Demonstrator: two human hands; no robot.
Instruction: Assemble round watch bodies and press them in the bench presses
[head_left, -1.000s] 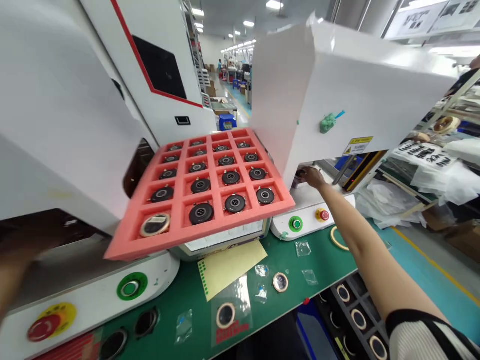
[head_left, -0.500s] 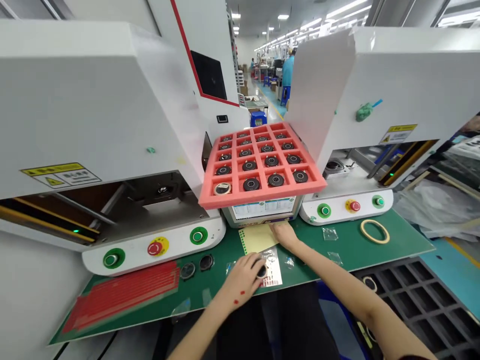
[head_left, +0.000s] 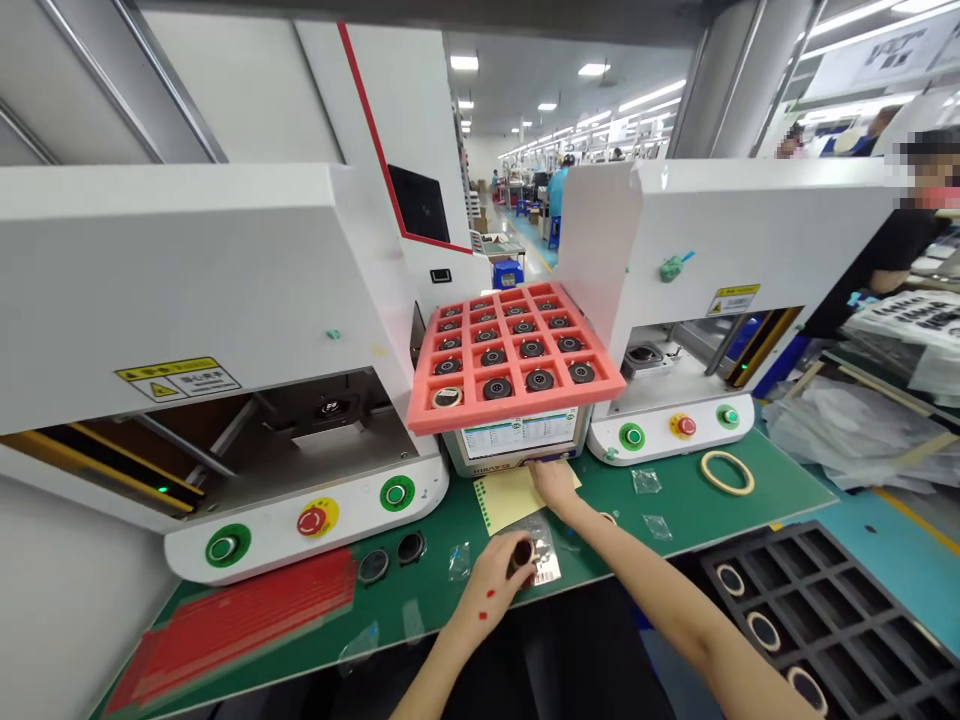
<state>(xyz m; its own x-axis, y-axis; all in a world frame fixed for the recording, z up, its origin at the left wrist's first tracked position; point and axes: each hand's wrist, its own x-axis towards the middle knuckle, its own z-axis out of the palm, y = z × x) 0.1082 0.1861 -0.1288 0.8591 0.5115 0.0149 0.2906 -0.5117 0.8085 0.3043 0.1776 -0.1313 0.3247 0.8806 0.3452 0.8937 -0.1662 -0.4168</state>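
My left hand (head_left: 491, 585) is closed around a round watch case (head_left: 523, 556), dark inside with a tan rim, tilted above the table's front part. Just under it lies a clear and white label sheet (head_left: 548, 566). My right hand (head_left: 553, 482) reaches forward over a yellow sheet with green dot stickers (head_left: 510, 498). Its fingers stretch to the lower front edge of a display unit (head_left: 517, 452); the fingertips are small and partly hidden. Two dark round watch parts (head_left: 373, 566) lie left of my left hand.
On the display unit rests a pink foam tray (head_left: 517, 408) of round black parts. White press machines with buttons stand left (head_left: 315, 520) and right (head_left: 660, 430). Red strips (head_left: 247, 620), a tan ring (head_left: 727, 473) and plastic scraps lie on the green table. A black tray (head_left: 817, 600) stands lower right.
The view has tilted up and shifted. My left hand has turned the watch case so its hollow side shows more. My right hand stays at the display unit's lower edge.
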